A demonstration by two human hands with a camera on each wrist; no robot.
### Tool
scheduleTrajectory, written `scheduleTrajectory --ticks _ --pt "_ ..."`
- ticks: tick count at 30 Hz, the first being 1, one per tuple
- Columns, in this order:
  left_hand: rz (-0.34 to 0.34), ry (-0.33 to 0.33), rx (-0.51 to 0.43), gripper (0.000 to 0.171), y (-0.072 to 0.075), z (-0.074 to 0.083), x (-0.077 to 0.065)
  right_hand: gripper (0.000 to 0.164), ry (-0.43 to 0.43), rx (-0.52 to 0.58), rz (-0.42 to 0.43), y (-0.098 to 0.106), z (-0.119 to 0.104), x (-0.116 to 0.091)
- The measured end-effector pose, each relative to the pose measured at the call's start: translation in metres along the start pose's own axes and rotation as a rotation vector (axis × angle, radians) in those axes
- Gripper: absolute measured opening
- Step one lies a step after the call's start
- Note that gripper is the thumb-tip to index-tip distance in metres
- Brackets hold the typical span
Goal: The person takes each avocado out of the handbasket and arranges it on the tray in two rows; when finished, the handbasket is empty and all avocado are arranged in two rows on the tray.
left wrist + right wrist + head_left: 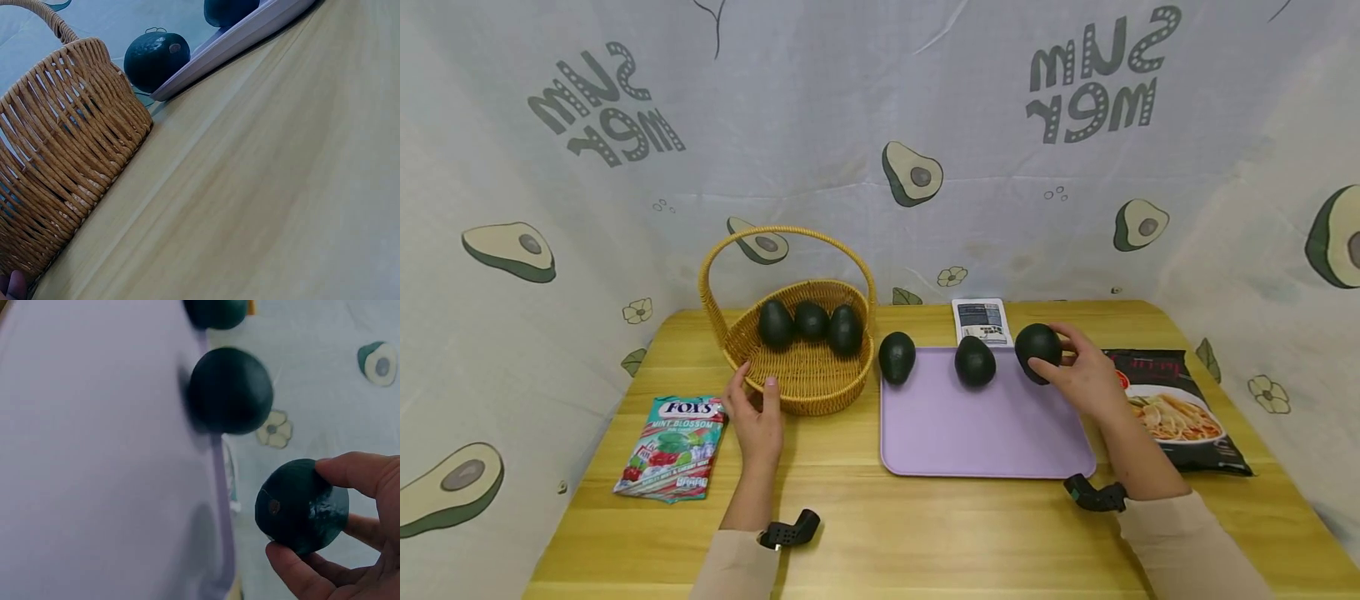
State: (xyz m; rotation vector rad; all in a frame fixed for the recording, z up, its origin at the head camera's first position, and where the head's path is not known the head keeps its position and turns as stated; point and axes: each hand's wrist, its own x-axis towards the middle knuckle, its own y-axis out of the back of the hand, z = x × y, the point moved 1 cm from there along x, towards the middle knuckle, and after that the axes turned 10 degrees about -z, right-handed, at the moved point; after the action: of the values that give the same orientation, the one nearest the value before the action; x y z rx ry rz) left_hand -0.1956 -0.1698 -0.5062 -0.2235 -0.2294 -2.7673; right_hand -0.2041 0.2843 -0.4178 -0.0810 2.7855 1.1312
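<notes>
My right hand (1086, 379) grips a dark green avocado (302, 506) with thumb and fingers, over the far right corner of the lilac tray (988, 442). In the right wrist view its shadow falls on the tray. Two more avocados, one in the middle (975, 362) and one at the left corner (897, 358), lie along the tray's far edge. With thumb and fingers spread, my left hand (758, 425) touches the front left of the yellow wicker basket (812, 404). Inside the basket are three avocados (811, 321). Only fingertips (17, 285) of that hand show in the left wrist view.
A candy bag (673, 448) lies left of the basket. Beyond the tray is a white printed packet (982, 321). A black food package (1180, 412) sits to the tray's right, behind my right forearm. The basket's tall handle (786, 229) arches above it. A printed cloth hangs behind the wooden table.
</notes>
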Motion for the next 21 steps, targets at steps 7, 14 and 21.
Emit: scheduleTrajectory --ticks 7,14,21 --pt "0.003 -0.001 0.021 0.053 0.001 0.000 0.000 0.081 -0.032 -0.115 -0.067 0.004 0.021 0.013" --pt "0.002 -0.011 0.023 0.052 0.000 0.001 0.000 0.078 -0.046 -0.170 -0.083 0.006 0.024 0.018" --pt "0.002 -0.007 0.020 0.051 0.000 0.001 -0.001 0.079 -0.057 -0.189 -0.078 0.006 0.023 0.022"
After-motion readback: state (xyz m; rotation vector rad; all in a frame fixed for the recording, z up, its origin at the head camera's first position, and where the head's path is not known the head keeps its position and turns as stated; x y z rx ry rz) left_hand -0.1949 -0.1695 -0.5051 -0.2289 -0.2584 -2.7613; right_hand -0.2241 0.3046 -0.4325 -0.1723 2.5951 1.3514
